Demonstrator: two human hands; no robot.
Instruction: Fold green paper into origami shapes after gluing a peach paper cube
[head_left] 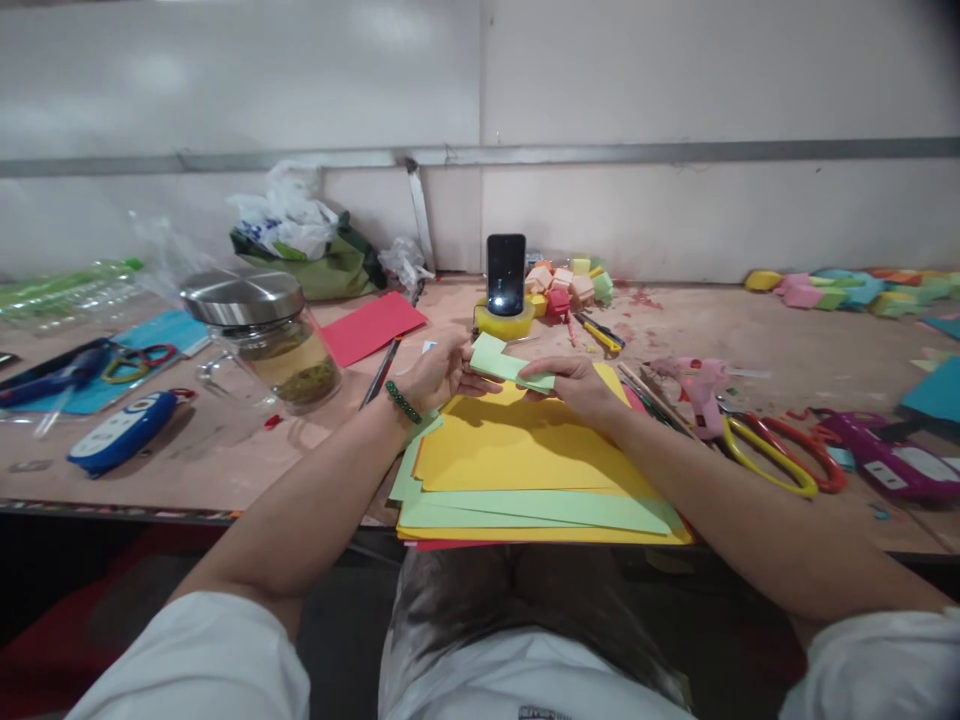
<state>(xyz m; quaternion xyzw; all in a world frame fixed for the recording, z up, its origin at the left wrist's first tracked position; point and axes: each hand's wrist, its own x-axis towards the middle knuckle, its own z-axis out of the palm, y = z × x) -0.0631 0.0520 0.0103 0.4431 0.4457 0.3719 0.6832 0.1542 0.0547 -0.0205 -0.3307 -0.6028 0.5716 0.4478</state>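
Observation:
Between my two hands is a folded strip of pale green paper (504, 364), with one piece of it standing up at the left end. My left hand (444, 372), a green bead bracelet at its wrist, is closed on the strip's left end. The right end is pinched by my right hand (576, 384), thumb on top. Both hands hover over a stack of yellow paper (517, 450), which has pale green sheets (525, 510) beneath it near the table's front edge.
Left stand a glass jug (281, 360) with a steel lid and a blue-white device (124, 432). A phone (505, 275) leans upright behind the hands in a yellow tape roll (504, 322). Rightward lie a pink glue gun (701, 390), scissors (772, 455) and a purple device (900, 460).

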